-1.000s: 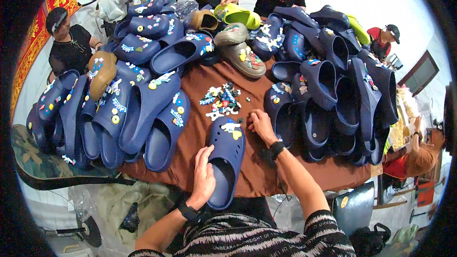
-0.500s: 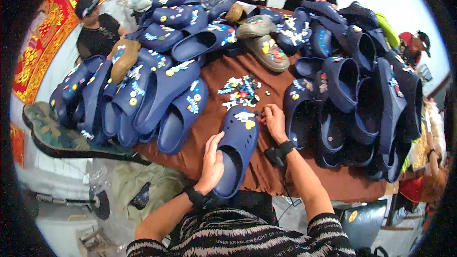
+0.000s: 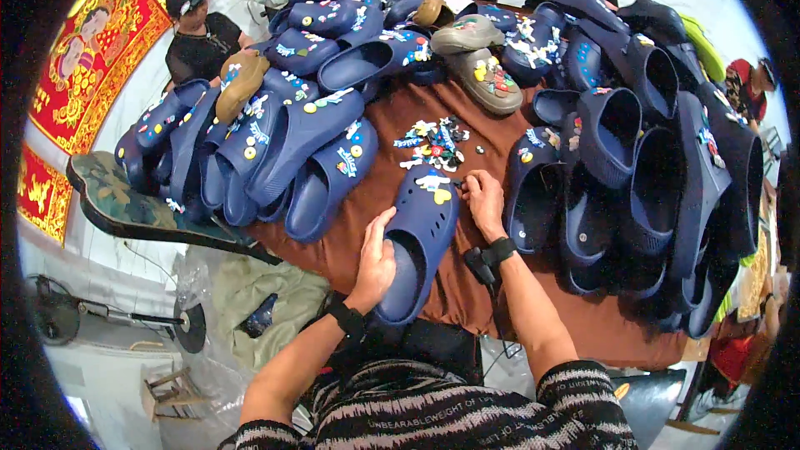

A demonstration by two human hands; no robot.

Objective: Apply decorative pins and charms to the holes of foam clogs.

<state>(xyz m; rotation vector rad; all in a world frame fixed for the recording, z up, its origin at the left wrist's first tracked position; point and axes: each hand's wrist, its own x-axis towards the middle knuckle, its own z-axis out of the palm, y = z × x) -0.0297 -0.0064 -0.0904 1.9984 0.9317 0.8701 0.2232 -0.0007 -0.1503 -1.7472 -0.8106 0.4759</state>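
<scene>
A navy blue clog (image 3: pixel 427 218) lies toe-away on the brown cloth in front of me, with white and yellow charms on its toe. My left hand (image 3: pixel 374 262) grips its left side near the opening. Close to the right side of the toe, my right hand (image 3: pixel 483 203) has thumb and fingertips pinched together. A small dark bit shows at those fingertips, too small to name. Just beyond the toe is a pile of mixed small shoe charms (image 3: pixel 433 144) in white, black, blue and red.
Decorated navy clogs (image 3: pixel 321 192) are heaped on the left, and more navy clogs (image 3: pixel 615 129) stack up on the right. Grey clogs (image 3: pixel 487 83) sit beyond the charms. A dark device (image 3: pixel 479 265) with a cord lies by my right wrist. Co-workers (image 3: pixel 200 37) are around the table.
The whole view has shifted a little. My hands keep nearly the same places on and beside the clog. At the far side, a co-worker's hands now show on a lime-green clog.
</scene>
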